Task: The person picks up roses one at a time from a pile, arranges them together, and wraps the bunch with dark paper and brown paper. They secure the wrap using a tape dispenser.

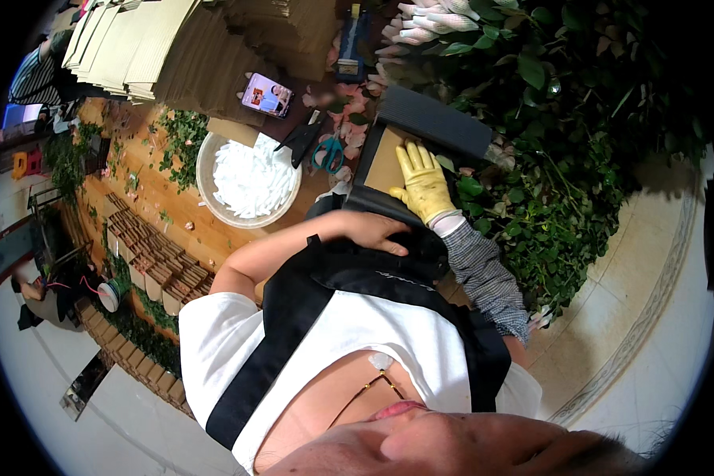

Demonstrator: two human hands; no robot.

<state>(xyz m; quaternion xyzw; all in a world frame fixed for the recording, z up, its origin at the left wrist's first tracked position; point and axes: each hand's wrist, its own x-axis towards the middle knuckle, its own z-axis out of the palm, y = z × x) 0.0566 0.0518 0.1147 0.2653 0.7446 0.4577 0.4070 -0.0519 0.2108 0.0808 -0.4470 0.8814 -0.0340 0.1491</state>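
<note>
A tan cardboard piece [384,164] lies on a dark surface, with a black padded roll [436,120] along its far side. My right hand [424,184], in a yellow glove, presses flat on the cardboard's right part with its fingers stretched. Bare, my left hand [375,232] rests at the near black edge by my apron, its fingers extended and slightly blurred. Nothing shows in it. Left of the cardboard lie teal-handled scissors [328,154] and a black hand tool [300,140] whose kind I cannot make out.
A round tub [206,181] of small white tubes stands left, below a lit phone [267,96] and stacked cardboard [166,55]. Leafy stems [551,230] crowd the right, with white-netted flower heads [440,20] beyond. A blue tape dispenser [351,51] stands at the back. Another person's striped sleeve [33,79] shows far left.
</note>
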